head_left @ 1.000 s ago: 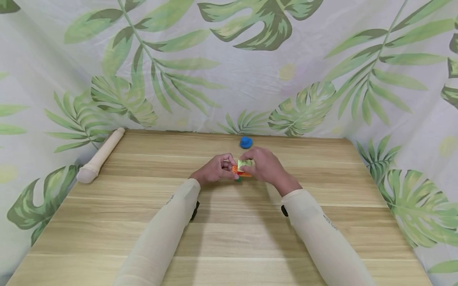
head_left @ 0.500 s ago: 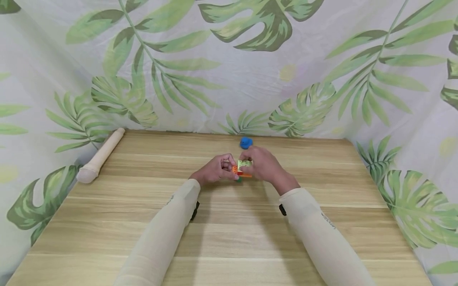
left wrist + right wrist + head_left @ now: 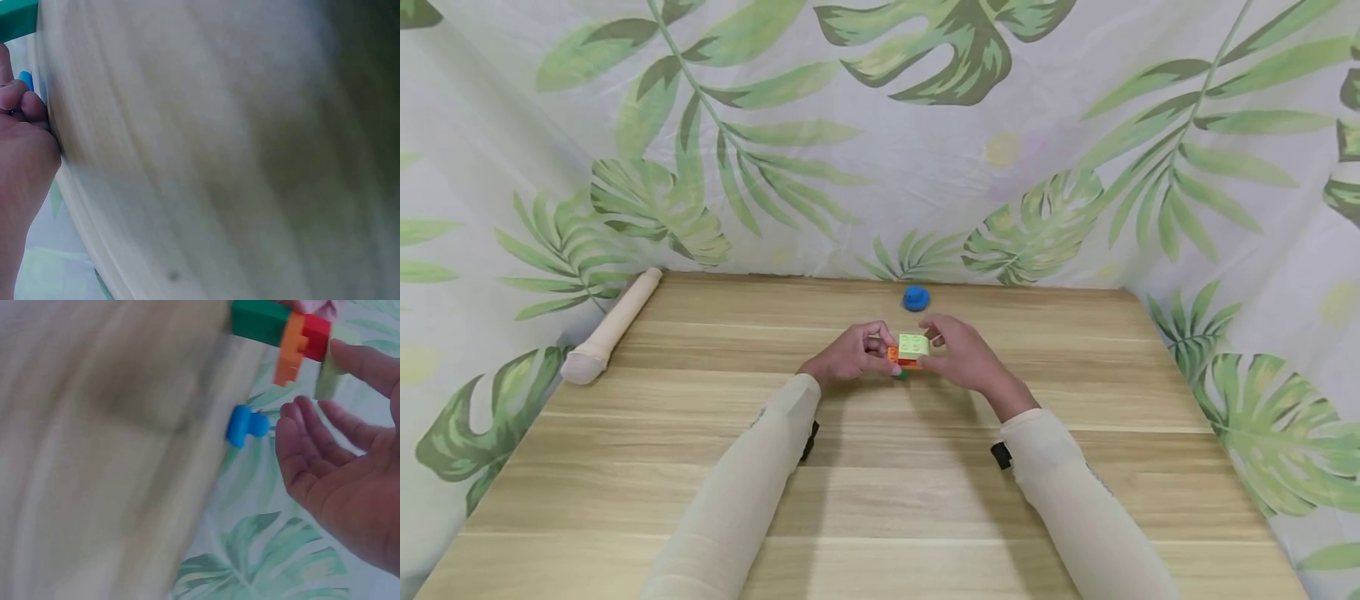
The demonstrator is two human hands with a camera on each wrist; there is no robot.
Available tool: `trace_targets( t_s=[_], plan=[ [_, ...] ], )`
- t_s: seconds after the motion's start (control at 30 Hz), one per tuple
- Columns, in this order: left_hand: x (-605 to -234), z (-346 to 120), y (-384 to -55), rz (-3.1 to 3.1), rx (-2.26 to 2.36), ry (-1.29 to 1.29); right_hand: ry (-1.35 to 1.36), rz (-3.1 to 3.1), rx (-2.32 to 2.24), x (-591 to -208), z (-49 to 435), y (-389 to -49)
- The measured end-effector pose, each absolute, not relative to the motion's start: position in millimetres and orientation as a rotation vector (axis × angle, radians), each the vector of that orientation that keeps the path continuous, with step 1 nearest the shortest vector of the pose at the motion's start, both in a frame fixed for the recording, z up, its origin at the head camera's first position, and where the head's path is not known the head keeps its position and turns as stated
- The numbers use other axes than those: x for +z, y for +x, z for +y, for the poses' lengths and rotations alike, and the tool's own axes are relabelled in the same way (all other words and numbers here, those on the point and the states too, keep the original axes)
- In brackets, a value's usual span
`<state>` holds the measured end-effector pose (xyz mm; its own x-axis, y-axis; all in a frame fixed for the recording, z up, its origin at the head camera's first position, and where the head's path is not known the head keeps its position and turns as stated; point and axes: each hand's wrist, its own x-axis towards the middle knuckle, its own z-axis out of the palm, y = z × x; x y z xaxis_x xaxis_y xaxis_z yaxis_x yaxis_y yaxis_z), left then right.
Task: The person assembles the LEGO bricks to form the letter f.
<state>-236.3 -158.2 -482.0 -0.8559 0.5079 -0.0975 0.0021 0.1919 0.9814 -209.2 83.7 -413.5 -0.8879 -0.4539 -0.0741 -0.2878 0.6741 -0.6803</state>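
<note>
A small stack of toy building bricks stands upright in the middle of the table. Its green brick [image 3: 259, 322] is lowest, then an orange brick [image 3: 289, 353], a red brick [image 3: 316, 336] and a light green brick [image 3: 913, 344] on top. From the left side my left hand [image 3: 850, 353] pinches the stack between thumb and finger; the left wrist view catches only part of this hand. My right hand [image 3: 966, 358] is at the stack's right, fingers spread and apart from the bricks. Its thumb is at the light green brick, seemingly touching it.
Behind the stack, near the table's back edge, sits a blue toy duck [image 3: 915, 298]. A pale, club-shaped roll [image 3: 613, 325] lies along the left edge of the wooden table [image 3: 880, 500]. A leaf-patterned cloth [image 3: 910, 167] hangs behind.
The right hand's fingers have come off the light green brick and spread, so its studded top now shows. The left hand keeps its pinch and the stack stays in place.
</note>
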Motion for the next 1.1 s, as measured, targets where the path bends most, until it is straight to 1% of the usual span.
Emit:
trace_targets(
  t_s=[0.23, 0.37, 0.5, 0.73, 1.1],
  plan=[
    [-484, -158, -237, 2.081, 1.696, 0.458, -0.471, 2.609, -1.091, -431, 89, -207],
    [-482, -159, -234, 2.126, 1.651, 0.438, -0.38, 2.617, -1.156, -434, 90, -206],
    [-477, -156, -230, 2.231, 1.545, 0.475, -0.309, 2.633, -1.134, -436, 93, -204],
    [-474, -148, -226, 2.402, 1.288, 0.562, -0.26, 2.623, -1.105, -443, 96, -200],
    [-468, -144, -221, 2.445, 1.082, 0.607, -0.229, 2.585, -1.139, -452, 96, -199]
  ],
)
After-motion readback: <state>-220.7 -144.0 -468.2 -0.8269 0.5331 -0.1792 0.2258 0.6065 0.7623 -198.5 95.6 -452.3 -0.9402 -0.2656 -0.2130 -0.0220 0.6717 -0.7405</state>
